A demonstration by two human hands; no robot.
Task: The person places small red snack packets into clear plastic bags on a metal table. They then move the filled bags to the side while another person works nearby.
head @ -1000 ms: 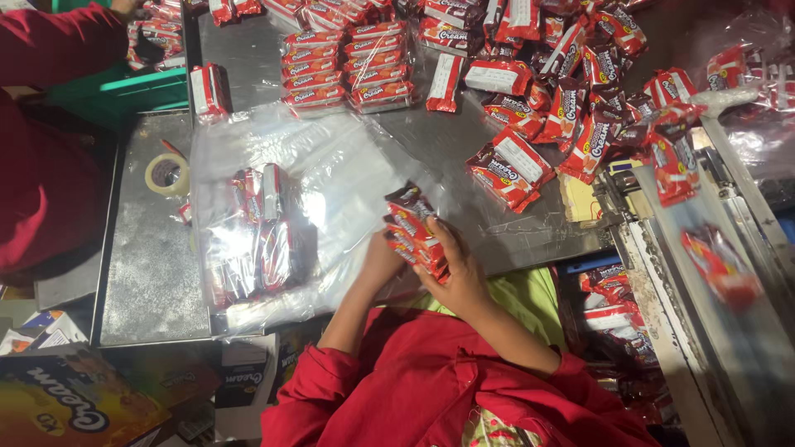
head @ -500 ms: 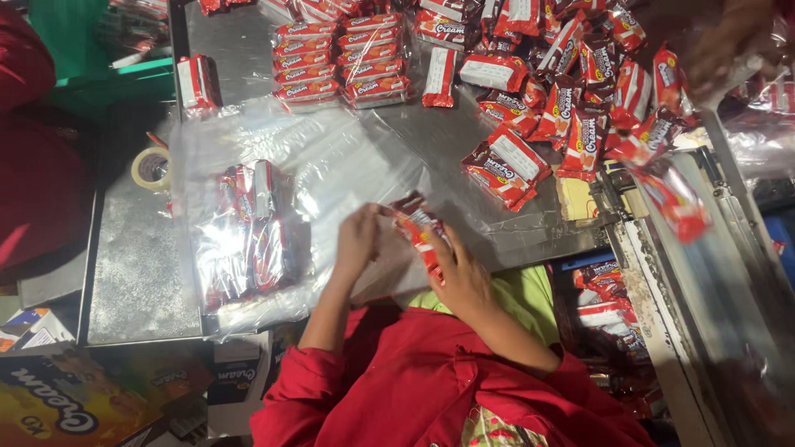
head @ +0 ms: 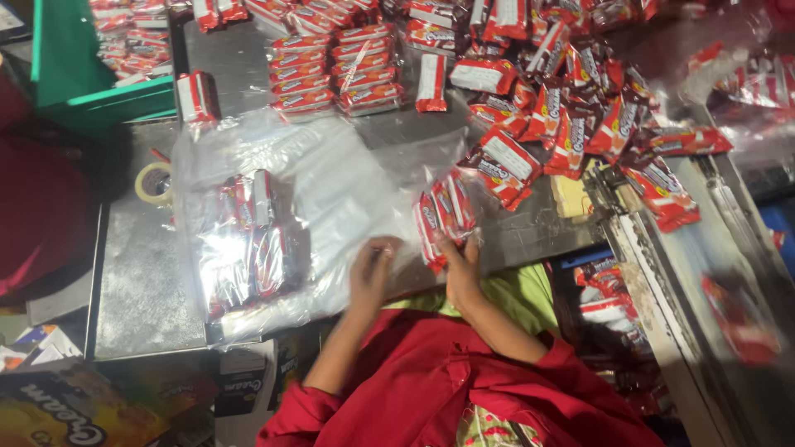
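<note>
My right hand (head: 462, 273) grips a bundle of red snack packets (head: 443, 213) and holds it upright at the near edge of the metal table (head: 141, 281). My left hand (head: 373, 271) lies just left of it, its fingers curled on the edge of a clear plastic bag (head: 348, 199) from the flat pile spread over the table. A filled clear bag of red packets (head: 248, 240) lies further left on the same pile. Both my sleeves are red.
Neat stacks of red packets (head: 331, 66) stand at the back, with a loose heap (head: 563, 108) to the right. A tape roll (head: 153, 182) lies at the left, beside a green crate (head: 74, 74). A metal machine frame (head: 704, 265) runs along the right. Another person's red clothing (head: 33, 207) is at far left.
My left hand has let go of the packet bundle and dropped onto the plastic bags. The bundle stays in my right hand and has shifted slightly to the right.
</note>
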